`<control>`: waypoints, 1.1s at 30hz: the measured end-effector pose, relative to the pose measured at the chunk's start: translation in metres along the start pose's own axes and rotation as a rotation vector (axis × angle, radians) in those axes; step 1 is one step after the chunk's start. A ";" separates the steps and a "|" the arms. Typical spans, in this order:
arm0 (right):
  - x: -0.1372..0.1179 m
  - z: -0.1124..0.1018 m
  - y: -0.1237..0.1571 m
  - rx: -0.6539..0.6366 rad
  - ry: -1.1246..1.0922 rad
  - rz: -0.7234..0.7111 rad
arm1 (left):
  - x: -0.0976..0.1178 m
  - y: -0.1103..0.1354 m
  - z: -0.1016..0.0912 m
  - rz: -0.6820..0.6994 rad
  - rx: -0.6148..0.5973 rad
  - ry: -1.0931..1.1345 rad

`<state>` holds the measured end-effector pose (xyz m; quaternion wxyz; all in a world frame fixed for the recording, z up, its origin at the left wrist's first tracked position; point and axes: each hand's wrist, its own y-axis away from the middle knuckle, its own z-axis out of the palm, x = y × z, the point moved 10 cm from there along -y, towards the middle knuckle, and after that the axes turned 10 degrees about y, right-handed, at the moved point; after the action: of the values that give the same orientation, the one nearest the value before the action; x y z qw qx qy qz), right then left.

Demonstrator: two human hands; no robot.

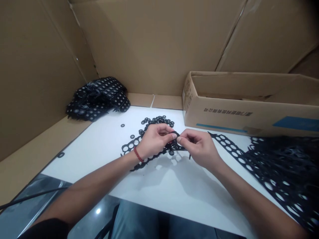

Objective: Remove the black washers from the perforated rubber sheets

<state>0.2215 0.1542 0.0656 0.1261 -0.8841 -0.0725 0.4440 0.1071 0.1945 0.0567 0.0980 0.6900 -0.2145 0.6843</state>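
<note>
Above the lap (139, 219), left hand (154, 141) and right hand (199, 146) fingers pinch one black ring (175, 134) before scattered rings (157, 120).

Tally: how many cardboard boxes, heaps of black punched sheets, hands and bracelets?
cardboard box: 1
heaps of punched sheets: 2, back-left heap, right heap
hands: 2, left hand and right hand, both pinching the punched strip
red bracelet: 1
Total: 6
Uncounted: loose rings, too small.
</note>
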 end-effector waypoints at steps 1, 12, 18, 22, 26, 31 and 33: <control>0.001 0.001 -0.002 -0.034 -0.044 0.008 | -0.001 -0.002 0.002 -0.022 -0.050 0.043; -0.005 0.005 -0.006 -0.217 -0.248 -0.023 | 0.000 -0.003 0.013 -0.020 -0.305 0.249; -0.006 0.006 -0.004 -0.207 -0.093 -0.021 | 0.010 -0.004 0.004 0.061 -0.254 0.143; -0.011 -0.006 -0.004 -0.075 0.114 -0.051 | 0.007 -0.005 -0.008 0.047 -0.110 -0.039; -0.024 -0.013 -0.001 0.037 0.219 -0.168 | 0.012 -0.001 -0.003 0.131 -0.089 -0.161; -0.045 -0.014 0.011 0.227 0.512 -0.406 | 0.035 0.011 0.002 0.385 -0.021 -0.357; -0.053 -0.012 0.018 0.299 0.610 -0.505 | 0.043 0.018 0.005 0.477 0.009 -0.420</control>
<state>0.1996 0.1228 0.1078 0.3735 -0.9015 -0.1809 0.1226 0.1027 0.1698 0.0963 -0.1150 0.7469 -0.3827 0.5315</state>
